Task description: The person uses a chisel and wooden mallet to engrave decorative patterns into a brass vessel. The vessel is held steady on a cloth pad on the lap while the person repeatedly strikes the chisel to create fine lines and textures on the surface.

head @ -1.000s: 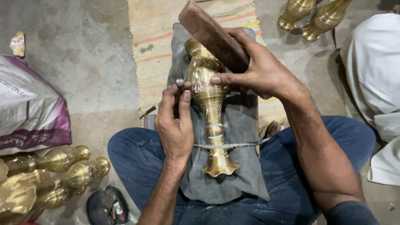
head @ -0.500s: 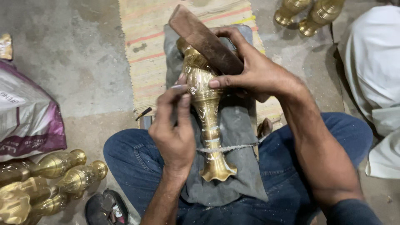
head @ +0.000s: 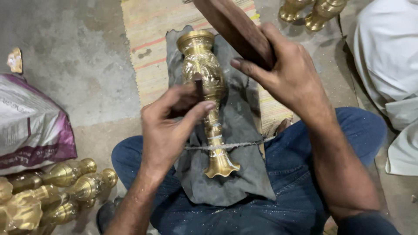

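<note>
A brass vase [head: 209, 87] with an engraved belly lies on a dark grey cloth [head: 237, 174] over my lap, tied down by a thin cord [head: 244, 143] across its stem. My left hand [head: 167, 126] pinches a small dark chisel [head: 198, 82] against the vase's belly. My right hand [head: 287, 72] grips a brown wooden block [head: 235, 26] raised above the vase, clear of the chisel.
A striped woven mat [head: 148, 39] lies on the concrete floor ahead. Several brass vases [head: 56, 191] are piled at the lower left beside a white and purple sack [head: 30, 126]. Two more brass pieces [head: 311, 11] stand at the top right near a person's white garment [head: 387, 56].
The wooden block has lifted up and away from the vase. My left hand has shifted the chisel slightly on the vase's belly. The view has moved closer.
</note>
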{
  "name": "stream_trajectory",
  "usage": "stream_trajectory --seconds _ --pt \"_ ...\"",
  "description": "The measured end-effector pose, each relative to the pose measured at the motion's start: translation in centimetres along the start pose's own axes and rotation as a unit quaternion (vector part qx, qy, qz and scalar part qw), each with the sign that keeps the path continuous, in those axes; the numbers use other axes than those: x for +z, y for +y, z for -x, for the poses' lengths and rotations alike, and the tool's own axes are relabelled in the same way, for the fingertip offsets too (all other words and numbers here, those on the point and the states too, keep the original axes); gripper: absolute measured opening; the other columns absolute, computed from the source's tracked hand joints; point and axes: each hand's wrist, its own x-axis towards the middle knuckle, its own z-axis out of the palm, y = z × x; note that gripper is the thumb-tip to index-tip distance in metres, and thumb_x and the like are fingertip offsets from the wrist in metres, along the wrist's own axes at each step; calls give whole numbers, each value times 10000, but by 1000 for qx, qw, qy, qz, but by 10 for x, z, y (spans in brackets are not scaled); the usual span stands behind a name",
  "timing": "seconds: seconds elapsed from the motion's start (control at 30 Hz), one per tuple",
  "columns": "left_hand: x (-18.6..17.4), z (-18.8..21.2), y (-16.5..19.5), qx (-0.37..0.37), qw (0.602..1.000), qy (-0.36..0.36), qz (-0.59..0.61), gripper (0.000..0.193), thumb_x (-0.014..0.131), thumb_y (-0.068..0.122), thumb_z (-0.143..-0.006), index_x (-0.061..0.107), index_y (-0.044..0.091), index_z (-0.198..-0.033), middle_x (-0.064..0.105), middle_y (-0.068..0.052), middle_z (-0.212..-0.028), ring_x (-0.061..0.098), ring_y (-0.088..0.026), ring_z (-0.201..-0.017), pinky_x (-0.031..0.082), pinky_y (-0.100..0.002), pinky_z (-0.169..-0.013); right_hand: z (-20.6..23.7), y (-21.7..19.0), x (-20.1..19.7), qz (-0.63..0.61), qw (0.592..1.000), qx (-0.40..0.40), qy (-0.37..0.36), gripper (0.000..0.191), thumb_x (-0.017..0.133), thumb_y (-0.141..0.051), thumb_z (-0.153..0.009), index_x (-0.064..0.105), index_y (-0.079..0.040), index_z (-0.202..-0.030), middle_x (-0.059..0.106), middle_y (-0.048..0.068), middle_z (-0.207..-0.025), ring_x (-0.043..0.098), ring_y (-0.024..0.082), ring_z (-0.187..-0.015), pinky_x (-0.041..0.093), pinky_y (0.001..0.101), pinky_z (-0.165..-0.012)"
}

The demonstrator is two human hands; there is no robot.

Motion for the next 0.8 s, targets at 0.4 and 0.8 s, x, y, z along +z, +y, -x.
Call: stream_trajectory --seconds 0.4,0.8 --pt "7 -45 6 39 956 -208 -205 317 762 255 -914 724 87 -1179 809 -82 -945 803 -175 -846 664 -344 -744 44 38 27 -70 981 -125 133 527 729 68 -899 586 -14 -1400 662 194 -1189 696 330 -1059 554 406 -893" --pt "6 -50 12 80 940 -247 -222 321 756 250 -923 722 78 -1191 795 -100 -930 792 -195 -831 646 -375 -725 46 51 30 -4 984 -69 162 333 793 -29 -955 647 -33 -1254 744 145 -970 751 247 -853 564 372 -693"
